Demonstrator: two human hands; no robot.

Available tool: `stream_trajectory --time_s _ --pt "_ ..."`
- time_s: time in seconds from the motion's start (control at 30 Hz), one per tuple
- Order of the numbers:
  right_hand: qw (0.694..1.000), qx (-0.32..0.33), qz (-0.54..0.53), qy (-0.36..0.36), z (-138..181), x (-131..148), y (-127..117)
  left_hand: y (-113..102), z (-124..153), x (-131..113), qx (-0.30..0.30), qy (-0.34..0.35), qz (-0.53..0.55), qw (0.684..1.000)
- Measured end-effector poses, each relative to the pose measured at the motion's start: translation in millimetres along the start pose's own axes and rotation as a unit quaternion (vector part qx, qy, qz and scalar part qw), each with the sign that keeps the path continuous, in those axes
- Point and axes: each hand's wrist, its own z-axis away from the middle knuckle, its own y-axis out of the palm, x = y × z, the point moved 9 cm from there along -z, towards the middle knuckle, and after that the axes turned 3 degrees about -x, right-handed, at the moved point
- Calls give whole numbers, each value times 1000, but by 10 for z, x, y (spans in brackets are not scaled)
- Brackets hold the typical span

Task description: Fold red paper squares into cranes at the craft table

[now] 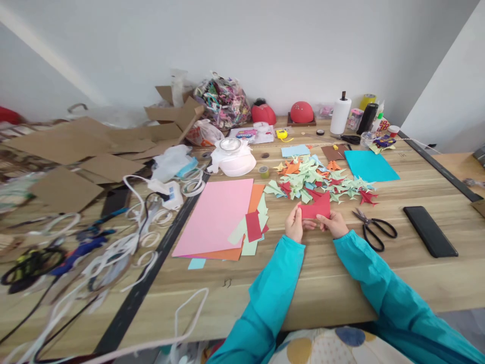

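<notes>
Between my two hands I hold a piece of red paper [317,207], raised a little above the wooden table. My left hand [294,223] pinches its left edge, thumb on the near face. At the lower right edge my right hand [333,224] grips it, with fingers partly behind the paper. Just beyond the hands lies a pile of folded paper figures [303,177] in pale green, orange, red and blue. To the left, a red paper rectangle [253,226] rests on pale green pieces beside large pink sheets [220,212]. Black-handled scissors [373,227] lie partly open to the right.
A black phone [430,231] lies at the right. Behind the pile are a turquoise sheet [371,165], a yellow tape measure [281,134] and a white bottle [341,116]. Tangled white cables [125,247], a power strip [171,194] and cardboard [87,141] crowd the left.
</notes>
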Motion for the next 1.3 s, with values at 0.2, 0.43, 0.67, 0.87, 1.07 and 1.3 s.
stream_trajectory --time_s 0.2,0.43,0.67,0.87,1.07,1.3 --pt "1000 -8 -6 -7 -17 -7 -21 41 41 -66 18 29 -28 999" --pt "1000 8 4 -20 35 82 51 70 82 -89 20 45 -47 998" --pt "999 24 19 -24 37 101 60 103 83 -46 49 27 -41 998" --pt "1000 14 18 -13 13 42 21 135 71 -7 72 -2 2 997" --pt "1000 3 16 -7 18 52 4 -7 21 -86 4 33 -18 999" --pt "1000 2 7 -4 -4 26 4 -156 -25 -79 -52 40 1 998"
